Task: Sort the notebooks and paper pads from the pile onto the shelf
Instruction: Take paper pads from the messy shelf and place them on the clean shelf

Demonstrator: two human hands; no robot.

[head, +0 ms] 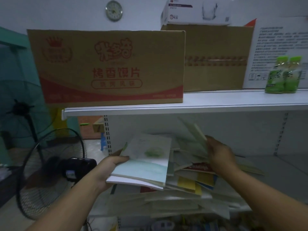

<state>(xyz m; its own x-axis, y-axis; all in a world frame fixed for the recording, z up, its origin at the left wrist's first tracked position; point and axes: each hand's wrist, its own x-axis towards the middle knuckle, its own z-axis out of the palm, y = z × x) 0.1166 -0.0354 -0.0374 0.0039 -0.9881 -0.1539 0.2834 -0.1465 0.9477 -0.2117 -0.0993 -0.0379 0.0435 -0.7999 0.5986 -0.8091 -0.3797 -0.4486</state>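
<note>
A loose pile of notebooks and paper pads (188,192) lies on the middle white shelf (275,179), with yellow, red and pale covers. My left hand (108,170) grips a small stack of notebooks (146,162) by its left edge, its top cover pale green and blue, held above the pile's left part. My right hand (220,155) holds a pale, blurred notebook (193,132) tilted up above the pile's right side.
The upper shelf (166,107) carries a printed cardboard box (110,67), a plain carton (216,60), a white glassware box (196,12) and green drink packs (283,75). A floor fan (50,170) stands left of the shelving. A clock (114,10) hangs on the wall.
</note>
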